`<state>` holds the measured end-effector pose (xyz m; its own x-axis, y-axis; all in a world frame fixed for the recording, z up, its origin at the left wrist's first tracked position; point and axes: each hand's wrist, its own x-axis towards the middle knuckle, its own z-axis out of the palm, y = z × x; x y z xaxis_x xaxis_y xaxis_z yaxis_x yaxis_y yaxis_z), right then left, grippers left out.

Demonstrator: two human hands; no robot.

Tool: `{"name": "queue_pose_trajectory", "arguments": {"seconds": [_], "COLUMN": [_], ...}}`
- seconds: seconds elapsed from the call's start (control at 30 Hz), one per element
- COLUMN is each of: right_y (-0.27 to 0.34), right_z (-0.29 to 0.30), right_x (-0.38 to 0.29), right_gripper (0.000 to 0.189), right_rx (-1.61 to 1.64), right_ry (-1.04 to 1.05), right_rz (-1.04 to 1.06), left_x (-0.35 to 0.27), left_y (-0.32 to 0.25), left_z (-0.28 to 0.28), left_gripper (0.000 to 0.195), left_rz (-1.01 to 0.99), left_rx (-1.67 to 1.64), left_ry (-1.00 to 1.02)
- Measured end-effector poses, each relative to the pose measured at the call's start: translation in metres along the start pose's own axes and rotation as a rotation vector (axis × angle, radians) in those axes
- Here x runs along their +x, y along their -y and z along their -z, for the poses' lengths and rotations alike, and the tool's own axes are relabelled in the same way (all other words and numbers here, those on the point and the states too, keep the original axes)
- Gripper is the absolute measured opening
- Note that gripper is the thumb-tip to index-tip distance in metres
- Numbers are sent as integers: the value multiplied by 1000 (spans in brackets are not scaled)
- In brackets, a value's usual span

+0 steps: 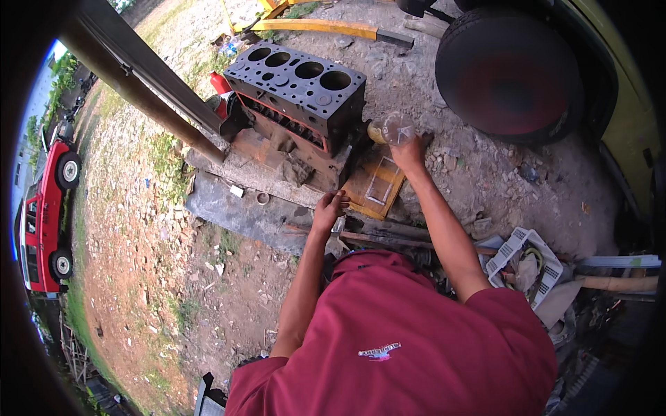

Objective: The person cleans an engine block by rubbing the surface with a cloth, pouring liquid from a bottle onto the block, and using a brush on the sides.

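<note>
A clear plastic bottle (399,130) with yellowish liquid in it is in my right hand (409,154), tilted with its base towards me, just right of a four-cylinder engine block (304,88). The block stands with its bored deck facing up on a worn board. My left hand (330,208), fingers partly curled, is below the block's lower corner; whether it holds something small is unclear. Between my hands lies a yellow-brown wooden board (375,187) with a pale rectangular outline. A grey rag (295,171) rests against the block's lower side.
A wooden post (151,112) slants down at the left, near a red container (220,82). At the upper right stands a large wheel (507,78). A white plastic basket (550,275) of odds and ends is at the right. A yellow metal frame (322,27) lies beyond the block.
</note>
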<state>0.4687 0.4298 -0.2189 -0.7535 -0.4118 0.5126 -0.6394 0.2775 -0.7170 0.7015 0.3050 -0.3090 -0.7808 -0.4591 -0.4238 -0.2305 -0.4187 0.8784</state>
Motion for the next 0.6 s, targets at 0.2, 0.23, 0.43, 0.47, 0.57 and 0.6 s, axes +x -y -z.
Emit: {"name": "queue_pose_trajectory", "arguments": {"seconds": [0.2, 0.23, 0.43, 0.47, 0.57, 0.6], "right_y": [-52, -86, -139, -144, -141, -152], "right_z": [-30, -34, -56, -56, -63, -61], "right_x": [-37, -54, -127, -129, -102, -88], "right_gripper": [47, 47, 50, 50, 51, 50], "right_rx": [876, 978, 1091, 1087, 1098, 1060], "right_ry": [-91, -78, -53, -57, -131, -127], "right_rz": [-1010, -1167, -1592, -1626, -1698, -1671], "left_x": [6, 7, 4, 5, 12, 11], "left_y": [-1, -4, -4, -2, 9, 4], "left_z": [12, 9, 8, 7, 12, 6], "left_gripper": [41, 41, 41, 39, 37, 34], "left_rz": [-15, -26, -13, 6, 28, 40], "left_rx": [23, 6, 11, 44, 134, 141], "left_ry": [-26, -18, -48, -44, -40, -43]}}
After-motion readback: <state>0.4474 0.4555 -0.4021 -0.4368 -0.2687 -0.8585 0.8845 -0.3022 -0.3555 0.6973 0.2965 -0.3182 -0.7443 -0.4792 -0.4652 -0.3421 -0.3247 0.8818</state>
